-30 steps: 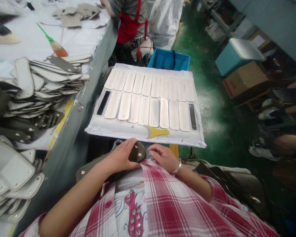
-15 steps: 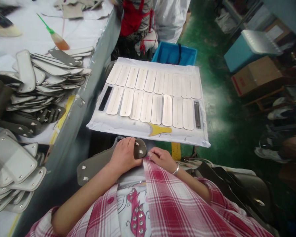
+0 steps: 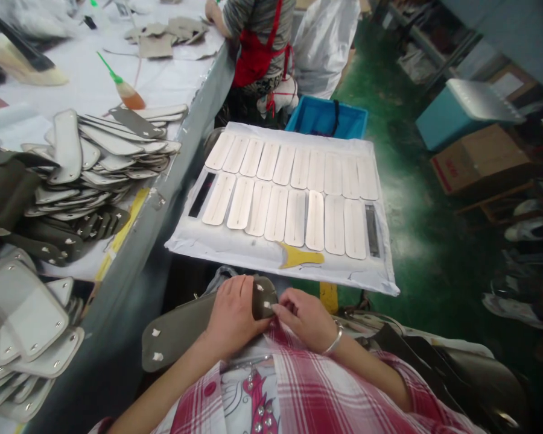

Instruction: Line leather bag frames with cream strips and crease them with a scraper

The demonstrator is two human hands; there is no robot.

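Note:
A long dark olive panel [image 3: 176,328] with rounded ends lies near my lap, with pairs of small whitish tabs at both ends. My left hand [image 3: 235,310] is closed over it near its right end, thumb on the near edge. My right hand [image 3: 305,316] is at that same end, thumb and forefinger pinched together beside a small whitish tab [image 3: 266,305]. What those fingertips hold, if anything, is too small to make out. Ahead, a white-covered board [image 3: 253,253] carries two rows of pale rounded strips [image 3: 276,211].
On the left table [image 3: 172,90] are piled white-faced panels [image 3: 117,144], more panels [image 3: 22,295] and a green-tipped glue bottle [image 3: 129,96]. A co-worker in a red apron [image 3: 257,57] is beyond, near a blue bin [image 3: 328,117]. Dark pieces [image 3: 434,361] lie at my right.
My right hand has come up against the panel's right end, its fingertips now beside the tab. My left hand still holds the panel. The whole view has shifted slightly.

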